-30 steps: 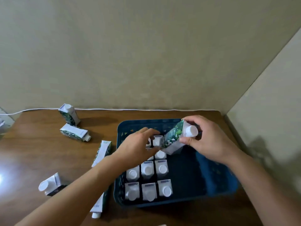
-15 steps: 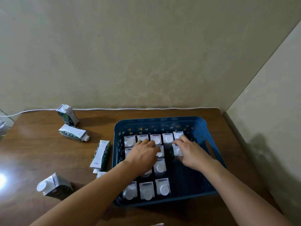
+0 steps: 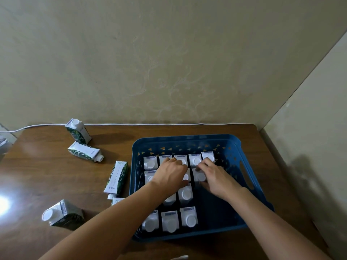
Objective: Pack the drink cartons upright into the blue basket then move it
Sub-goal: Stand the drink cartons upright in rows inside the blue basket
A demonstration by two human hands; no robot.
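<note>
Entry: packing in progress, change noted. A second ago my right hand (image 3: pixel 217 177) held a carton tilted above the blue basket (image 3: pixel 244 218); that carton (image 3: pixel 200 176) now stands upright in the second row from the back, cap up, just right of the packed block. My right-hand fingers curl around it, thumb side near the cap, settling it against its neighbours.

Left hand (image 3: pixel 170 174): lies palm down over the caps of the second row with fingers reaching the back row, pressing rather than gripping; it steadies the standing cartons while the new one goes in.

Basket contents: back row of five, second row partly hidden under my hands, a row beneath them, and a front row of three (image 3: pixel 170 221). The basket's right part is bare.

Loose on the desk (image 3: pixel 47 175): one upright carton (image 3: pixel 78 130) at the back left, one lying beside it (image 3: pixel 84 152), one lying along the basket's left wall (image 3: pixel 116 177), another partly hidden under my left forearm, one on its side at front left (image 3: pixel 62 215).

Judgement: one more carton is in; several remain, so moving the basket is some way off.
</note>
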